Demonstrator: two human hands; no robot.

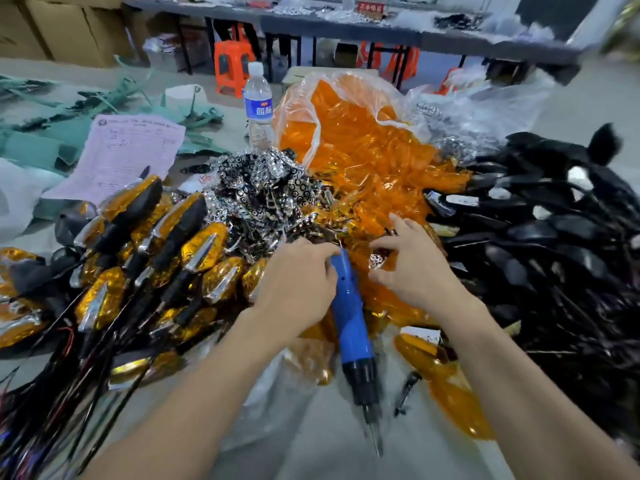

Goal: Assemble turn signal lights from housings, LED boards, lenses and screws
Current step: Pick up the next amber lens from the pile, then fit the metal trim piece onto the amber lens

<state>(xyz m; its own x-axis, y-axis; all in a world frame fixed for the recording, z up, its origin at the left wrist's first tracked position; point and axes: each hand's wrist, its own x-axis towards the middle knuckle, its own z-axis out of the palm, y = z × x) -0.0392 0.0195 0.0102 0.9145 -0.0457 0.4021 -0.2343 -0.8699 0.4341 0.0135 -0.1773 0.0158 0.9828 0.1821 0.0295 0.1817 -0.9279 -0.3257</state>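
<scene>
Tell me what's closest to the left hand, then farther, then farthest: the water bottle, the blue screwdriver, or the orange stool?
1. Blue screwdriver: right beside the left hand, on its right side.
2. Water bottle: standing behind the piles of parts.
3. Orange stool: farther back, beyond the bottle.

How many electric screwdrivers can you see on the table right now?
1. The blue electric screwdriver lies between the left hand and the right hand, bit pointing toward the person. More could be buried under the heaps of parts.
</scene>
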